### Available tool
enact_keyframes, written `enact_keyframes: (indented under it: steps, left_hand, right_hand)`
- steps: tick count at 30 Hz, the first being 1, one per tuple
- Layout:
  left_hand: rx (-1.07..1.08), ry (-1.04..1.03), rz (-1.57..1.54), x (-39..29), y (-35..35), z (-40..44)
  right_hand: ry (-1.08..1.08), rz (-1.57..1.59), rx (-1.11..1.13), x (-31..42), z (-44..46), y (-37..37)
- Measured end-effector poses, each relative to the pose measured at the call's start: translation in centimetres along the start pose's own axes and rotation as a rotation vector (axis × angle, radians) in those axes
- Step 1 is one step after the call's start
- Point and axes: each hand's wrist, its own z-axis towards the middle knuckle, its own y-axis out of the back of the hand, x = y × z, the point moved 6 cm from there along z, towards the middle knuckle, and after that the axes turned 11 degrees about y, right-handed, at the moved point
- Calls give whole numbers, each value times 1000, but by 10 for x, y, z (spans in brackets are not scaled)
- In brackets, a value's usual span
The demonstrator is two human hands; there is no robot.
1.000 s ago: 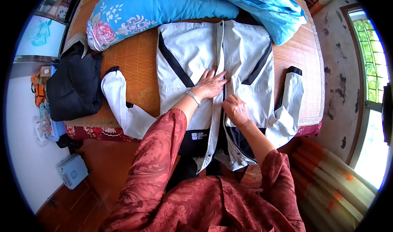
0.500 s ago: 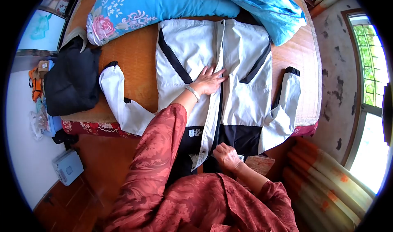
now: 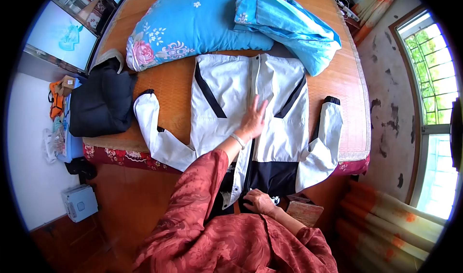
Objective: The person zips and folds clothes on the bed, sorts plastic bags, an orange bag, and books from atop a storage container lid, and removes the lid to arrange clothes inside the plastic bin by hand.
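A white jacket [image 3: 282, 133] with black shoulder panels and black slanted stripes lies front up on the bed, its hem away from me and its collar end near me. The sleeves spread to both sides. My left hand [image 3: 253, 119] rests on the front beside the zipper strip, fingers spread. At the near end, my right hand [image 3: 259, 200] has curled fingers closed on the black edge by the zipper; the fingertips are partly hidden.
A blue floral pillow [image 3: 193, 22] and bunched blue cloth [image 3: 299, 32] lie beyond the jacket. A dark folded padded garment [image 3: 101, 102] sits on the left of the bed. Curtains [image 3: 381, 220] and a window [image 3: 434, 80] are at the right, a grey box [image 3: 79, 203] on the floor at left.
My left hand has slid a little toward me along the jacket front, its fingers now pointing more away from me. My right hand stays by the near edge. The camera view has shifted.
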Motion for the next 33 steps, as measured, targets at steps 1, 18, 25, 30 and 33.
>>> enact_keyframes:
  steps: [1,18,25,30,33]
  left_hand:
    - [120,-27,44,-16,-3,-13]
    - [171,208,148,-34,-34,-229]
    - [214,260,81,-17,-45,-223]
    - [282,258,7,-20,-40,-225]
    - [423,331,-123,-3,-50,-226]
  right_hand:
    - [-57,17,-72,-4,-4,7]
    - [-916,1052,-1286,-268,-212,195]
    - [-704,857,-1468,-192,-184,251]
    - [-87,204,-1132,-3,-40,272]
    - [385,-243,-644,78,18,211]
